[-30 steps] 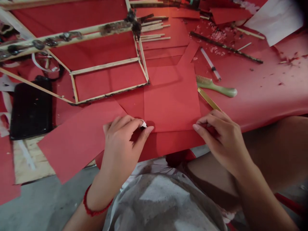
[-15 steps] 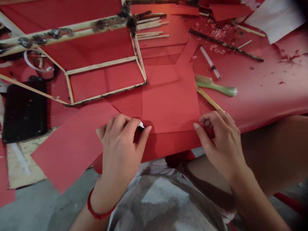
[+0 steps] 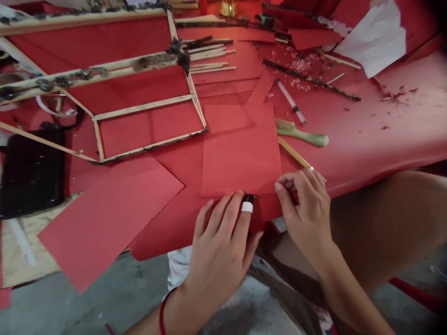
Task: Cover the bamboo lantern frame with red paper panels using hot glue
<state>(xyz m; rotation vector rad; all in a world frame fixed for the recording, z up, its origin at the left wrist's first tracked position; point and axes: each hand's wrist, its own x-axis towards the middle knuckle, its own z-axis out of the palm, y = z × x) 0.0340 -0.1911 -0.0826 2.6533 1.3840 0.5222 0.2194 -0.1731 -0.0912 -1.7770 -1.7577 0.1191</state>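
A square red paper sheet (image 3: 242,151) lies before me on the red-covered table. My left hand (image 3: 223,237) rests palm down at its lower edge, fingers spread and holding nothing. Its index finger wears a black and white wrap (image 3: 247,203) at the tip. By the sheet's lower right corner is my right hand (image 3: 305,200), with thumb and fingers curled close together; anything between them is too small to make out. Beyond that hand lie a yellow-handled tool (image 3: 295,152) and a green comb (image 3: 307,136).
A wooden stick frame (image 3: 146,109) with dark glue stands at the upper left, above a black phone (image 3: 33,172). Another red sheet (image 3: 108,221) lies at left. Thin sticks (image 3: 213,67), a pen (image 3: 291,102) and crumpled white paper (image 3: 375,39) lie farther back.
My left hand has moved right and its fingers have opened out flat along the sheet's lower edge. My right hand stays near the corner. The whole view has shifted slightly.
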